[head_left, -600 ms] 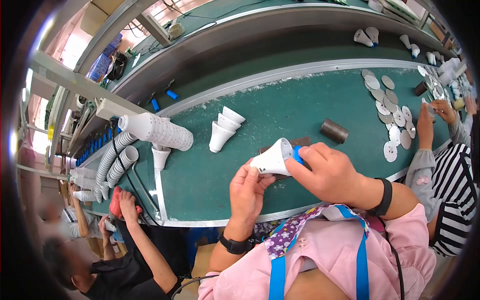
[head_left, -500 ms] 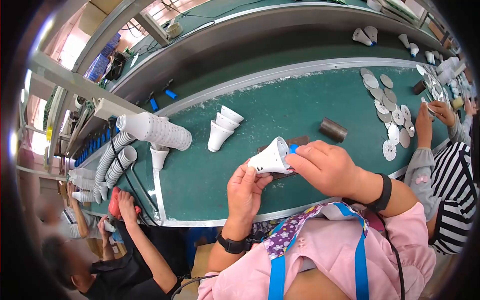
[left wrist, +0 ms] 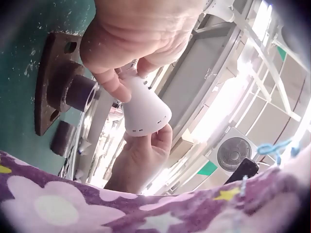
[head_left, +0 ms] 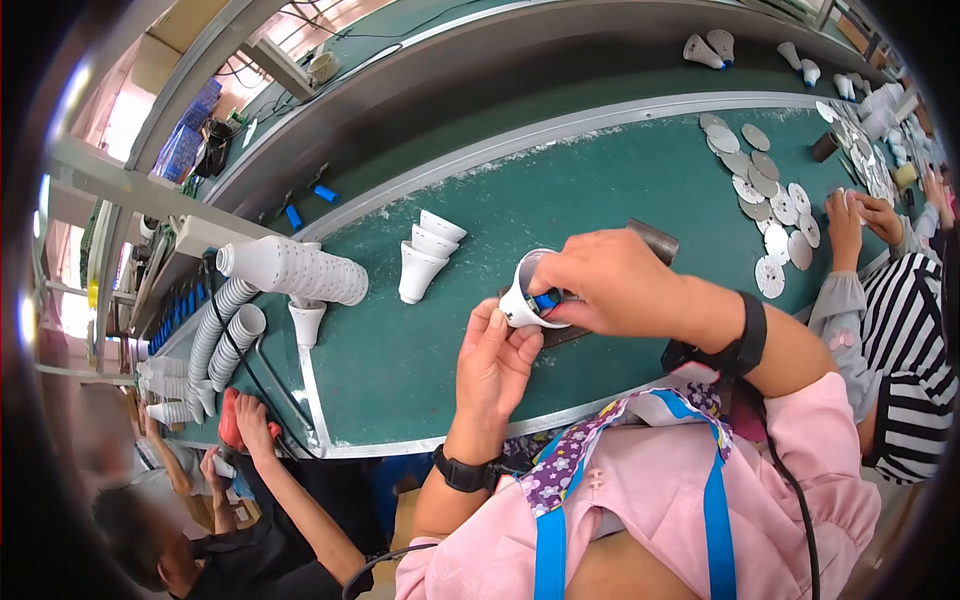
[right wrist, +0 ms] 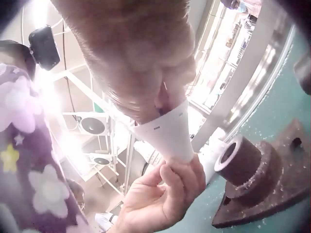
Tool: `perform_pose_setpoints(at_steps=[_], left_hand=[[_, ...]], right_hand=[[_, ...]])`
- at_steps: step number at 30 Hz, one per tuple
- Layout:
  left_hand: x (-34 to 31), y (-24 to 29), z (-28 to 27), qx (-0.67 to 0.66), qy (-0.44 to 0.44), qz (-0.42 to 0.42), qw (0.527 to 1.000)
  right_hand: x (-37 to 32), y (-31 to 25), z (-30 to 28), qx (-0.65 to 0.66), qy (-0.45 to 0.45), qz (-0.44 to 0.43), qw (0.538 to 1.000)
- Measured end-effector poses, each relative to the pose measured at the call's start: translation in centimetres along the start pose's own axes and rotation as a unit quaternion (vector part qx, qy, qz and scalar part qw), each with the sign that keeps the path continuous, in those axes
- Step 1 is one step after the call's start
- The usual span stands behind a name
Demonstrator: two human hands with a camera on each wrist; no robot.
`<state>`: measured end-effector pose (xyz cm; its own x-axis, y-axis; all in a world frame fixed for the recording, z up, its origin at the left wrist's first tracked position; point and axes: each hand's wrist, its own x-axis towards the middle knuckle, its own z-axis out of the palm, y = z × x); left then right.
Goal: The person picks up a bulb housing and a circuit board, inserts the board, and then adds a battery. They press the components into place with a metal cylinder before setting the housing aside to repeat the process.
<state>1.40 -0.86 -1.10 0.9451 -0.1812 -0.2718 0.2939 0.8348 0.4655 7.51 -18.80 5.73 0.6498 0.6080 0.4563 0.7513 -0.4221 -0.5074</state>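
Note:
My left hand (head_left: 490, 372) holds a white cone-shaped lamp housing (head_left: 516, 306) by its narrow end. Small slots run along the wide rim of the housing (left wrist: 146, 110) in the left wrist view. At that wide mouth, my right hand (head_left: 622, 285) has thumb and fingers inside the rim, pinching a blue-wrapped part (head_left: 547, 299). Much of the blue part is hidden by the housing wall and fingers. In the right wrist view, the left hand (right wrist: 163, 194) grips the narrow end below, opposite the right hand (right wrist: 141, 63).
Below the hands sits a dark metal flange with a short tube (right wrist: 238, 155). A steel cylinder (head_left: 652, 240) lies beyond the right hand. Nested white housings (head_left: 425, 255) stand left, near a longer stack (head_left: 295, 270). Round metal discs (head_left: 765, 185) lie right. Other people work at both sides.
The right hand has moved left, and its fingers have gone into the housing's mouth with the blue part. The mouth has turned more toward the head camera, whose view has shifted slightly.

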Motion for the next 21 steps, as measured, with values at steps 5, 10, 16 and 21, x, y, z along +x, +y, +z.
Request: perform_pose_setpoints(at_steps=[5, 10, 16, 21], left_hand=[[0.3, 0.0, 2.6, 0.109, -0.013, -0.021, 0.994], [2.0, -1.2, 1.0, 0.449, -0.051, 0.094, 0.887], [2.3, -1.6, 0.2, 0.627, -0.035, 0.208, 0.750], [2.5, -2.7, -1.1, 0.576, -0.009, 0.217, 0.788]], right_hand=[[0.4, -0.2, -2.5, -0.047, -0.078, -0.006, 0.996], [0.6, 0.4, -1.9, -0.107, -0.130, -0.048, 0.985], [1.8, 0.1, -1.8, -0.134, -0.179, -0.069, 0.972], [2.7, -0.3, -1.6, -0.156, -0.230, -0.069, 0.958]])
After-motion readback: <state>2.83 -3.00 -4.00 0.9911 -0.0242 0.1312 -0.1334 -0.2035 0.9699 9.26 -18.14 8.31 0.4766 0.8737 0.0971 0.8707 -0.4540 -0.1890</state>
